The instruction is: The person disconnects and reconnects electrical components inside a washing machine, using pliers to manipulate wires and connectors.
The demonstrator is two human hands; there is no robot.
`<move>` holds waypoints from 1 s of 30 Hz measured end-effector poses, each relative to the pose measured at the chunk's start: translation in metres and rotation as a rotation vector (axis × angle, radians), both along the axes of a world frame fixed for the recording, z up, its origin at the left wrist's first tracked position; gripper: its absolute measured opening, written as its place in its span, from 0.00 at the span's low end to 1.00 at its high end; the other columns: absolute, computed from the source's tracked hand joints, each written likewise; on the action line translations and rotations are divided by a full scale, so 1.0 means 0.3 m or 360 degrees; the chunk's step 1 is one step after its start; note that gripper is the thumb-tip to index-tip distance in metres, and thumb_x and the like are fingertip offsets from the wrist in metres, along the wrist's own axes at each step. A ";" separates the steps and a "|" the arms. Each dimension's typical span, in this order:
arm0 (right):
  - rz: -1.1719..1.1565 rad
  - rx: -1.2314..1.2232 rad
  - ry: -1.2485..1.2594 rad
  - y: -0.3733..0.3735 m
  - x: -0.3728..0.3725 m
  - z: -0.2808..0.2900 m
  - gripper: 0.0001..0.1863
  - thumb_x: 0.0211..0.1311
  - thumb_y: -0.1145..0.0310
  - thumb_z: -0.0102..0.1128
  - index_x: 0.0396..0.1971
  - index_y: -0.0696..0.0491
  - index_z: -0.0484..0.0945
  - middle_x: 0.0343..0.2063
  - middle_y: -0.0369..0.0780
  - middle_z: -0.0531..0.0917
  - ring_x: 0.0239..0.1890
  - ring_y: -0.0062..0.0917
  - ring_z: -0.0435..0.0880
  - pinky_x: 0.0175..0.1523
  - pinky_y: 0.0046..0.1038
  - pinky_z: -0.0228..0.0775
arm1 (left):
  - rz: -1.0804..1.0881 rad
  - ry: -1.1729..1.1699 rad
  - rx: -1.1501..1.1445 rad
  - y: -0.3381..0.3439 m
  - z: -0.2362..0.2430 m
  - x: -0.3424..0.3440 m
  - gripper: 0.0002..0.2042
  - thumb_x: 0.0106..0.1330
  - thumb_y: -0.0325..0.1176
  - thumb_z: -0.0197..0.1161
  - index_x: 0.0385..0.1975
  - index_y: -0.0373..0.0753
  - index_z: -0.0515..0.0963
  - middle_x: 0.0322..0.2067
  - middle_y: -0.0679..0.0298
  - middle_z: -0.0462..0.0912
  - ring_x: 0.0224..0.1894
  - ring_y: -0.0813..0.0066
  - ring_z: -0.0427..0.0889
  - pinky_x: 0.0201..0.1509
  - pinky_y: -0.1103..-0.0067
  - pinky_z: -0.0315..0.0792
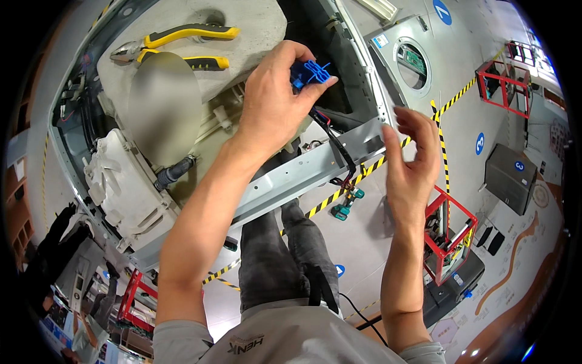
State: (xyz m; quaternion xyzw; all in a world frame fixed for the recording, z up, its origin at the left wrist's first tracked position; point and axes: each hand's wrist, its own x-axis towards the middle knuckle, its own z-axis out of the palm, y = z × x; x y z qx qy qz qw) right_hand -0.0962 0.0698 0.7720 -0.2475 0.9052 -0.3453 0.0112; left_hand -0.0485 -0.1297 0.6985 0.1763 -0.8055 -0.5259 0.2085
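Note:
My left hand (273,100) reaches over the opened washing machine and pinches a small blue plastic part (316,71) with thin prongs between thumb and fingers. Its exact kind is not clear. Just below that hand, a black-sleeved wire bundle (335,144) with coloured wires runs over the metal front rail (303,173); whether it joins the blue part is hidden. My right hand (414,161) is held up beside the machine's right corner, fingers apart and slightly curled, with nothing in it. Yellow-and-black pliers (182,45) lie on the grey counterweight (242,15), away from both hands.
A white plastic housing (124,182) and a dark corrugated hose (174,173) sit inside the machine's left part. On the floor are a green cordless drill (347,205), a panel with a round opening (397,60) and a red-framed cart (448,236). Other people are at far left.

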 end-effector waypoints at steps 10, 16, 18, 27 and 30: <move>0.0222 -0.0023 -0.0072 -0.254 -0.027 -0.045 0.10 0.60 0.73 0.66 0.41 0.60 0.82 0.37 0.46 0.82 0.36 0.40 0.84 0.42 0.35 0.75 | -0.0043 0.0147 -0.0118 -0.003 -0.021 -0.001 0.20 0.49 0.24 0.73 0.42 0.37 0.73 0.36 0.56 0.79 0.39 0.52 0.81 0.40 0.65 0.76; 0.0145 -0.0051 -0.0029 -0.220 -0.057 -0.084 0.09 0.64 0.74 0.63 0.42 0.60 0.81 0.37 0.45 0.82 0.36 0.37 0.84 0.43 0.32 0.76 | -0.0158 0.0222 -0.0042 0.008 0.006 -0.002 0.20 0.53 0.26 0.71 0.47 0.36 0.75 0.41 0.56 0.80 0.42 0.55 0.81 0.46 0.69 0.76; 0.0133 -0.0059 -0.0032 -0.217 -0.067 -0.091 0.09 0.64 0.74 0.62 0.43 0.60 0.80 0.37 0.45 0.82 0.37 0.36 0.84 0.43 0.31 0.76 | -0.0201 0.0269 0.0001 0.000 0.000 -0.004 0.19 0.60 0.28 0.69 0.51 0.35 0.76 0.42 0.57 0.81 0.43 0.64 0.82 0.49 0.73 0.75; 0.0173 0.0019 -0.0030 -0.195 -0.089 -0.110 0.09 0.66 0.76 0.62 0.44 0.59 0.81 0.41 0.44 0.80 0.40 0.34 0.83 0.46 0.30 0.76 | -0.0452 0.0124 0.0622 -0.037 -0.012 -0.009 0.12 0.67 0.25 0.65 0.48 0.33 0.78 0.41 0.64 0.82 0.45 0.79 0.78 0.51 0.81 0.73; 0.0171 0.0015 -0.0071 -0.196 -0.095 -0.111 0.09 0.66 0.75 0.63 0.44 0.58 0.81 0.42 0.43 0.79 0.42 0.33 0.83 0.47 0.30 0.76 | -0.0423 0.0135 0.0619 -0.034 -0.016 -0.009 0.11 0.67 0.26 0.65 0.47 0.33 0.78 0.41 0.64 0.82 0.44 0.80 0.78 0.49 0.81 0.73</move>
